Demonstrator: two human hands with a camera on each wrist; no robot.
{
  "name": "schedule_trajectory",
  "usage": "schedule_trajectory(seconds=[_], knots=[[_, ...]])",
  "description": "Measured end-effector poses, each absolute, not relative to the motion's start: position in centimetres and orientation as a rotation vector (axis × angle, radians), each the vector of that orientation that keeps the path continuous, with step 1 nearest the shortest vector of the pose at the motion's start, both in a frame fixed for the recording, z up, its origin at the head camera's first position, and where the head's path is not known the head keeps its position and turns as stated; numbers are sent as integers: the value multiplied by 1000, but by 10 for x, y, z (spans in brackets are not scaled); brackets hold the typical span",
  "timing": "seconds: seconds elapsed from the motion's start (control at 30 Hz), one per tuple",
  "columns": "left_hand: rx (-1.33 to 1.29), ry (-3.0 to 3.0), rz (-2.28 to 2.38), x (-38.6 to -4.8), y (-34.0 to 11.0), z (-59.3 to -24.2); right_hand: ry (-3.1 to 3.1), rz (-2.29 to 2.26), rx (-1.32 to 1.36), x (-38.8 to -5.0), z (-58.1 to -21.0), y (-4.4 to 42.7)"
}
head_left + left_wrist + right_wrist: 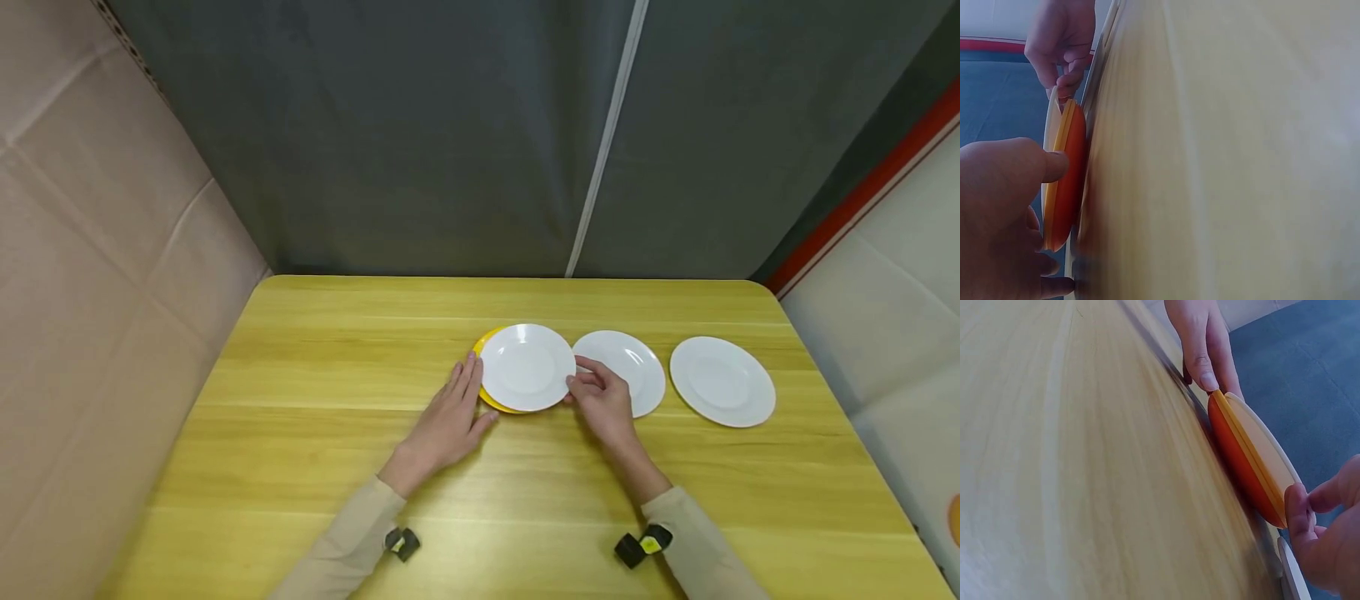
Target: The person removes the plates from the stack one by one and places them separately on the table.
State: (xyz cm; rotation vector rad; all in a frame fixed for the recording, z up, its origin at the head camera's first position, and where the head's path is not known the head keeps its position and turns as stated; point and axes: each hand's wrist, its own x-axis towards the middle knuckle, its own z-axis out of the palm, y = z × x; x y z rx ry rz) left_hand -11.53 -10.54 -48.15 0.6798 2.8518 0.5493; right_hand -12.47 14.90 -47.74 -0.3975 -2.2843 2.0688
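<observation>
A white plate lies over a stack of yellow and orange-red plates, whose yellow rim shows at the left and lower edge. In the right wrist view the white plate tilts slightly up from the stack on the right hand's side. My right hand pinches its right edge between thumb and fingers. My left hand rests with nearly straight fingers against the left side; in the left wrist view its thumb touches the orange stack.
A second white plate lies just right of the stack, partly behind my right hand. Another white plate lies farther right on the wooden table. A grey curtain hangs behind the table's back edge.
</observation>
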Motion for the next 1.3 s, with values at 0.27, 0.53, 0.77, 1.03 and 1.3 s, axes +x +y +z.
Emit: schedule_trajectory(seconds=[0.27,0.53,0.77,1.03,1.3], knots=[[675,2849,562,-114,-105,-482,-2273,2045,-410,-124,-477,152],[674,2846,548,-113,-105,-479,-2248,2065,-409,-122,-473,159],[672,2839,547,-112,-105,-478,-2247,2099,-374,-120,-472,164],[655,2837,535,-112,-105,-479,-2234,2122,-387,-117,-469,169],[648,2825,539,-113,-104,-479,-2259,2081,-383,-112,-470,178]])
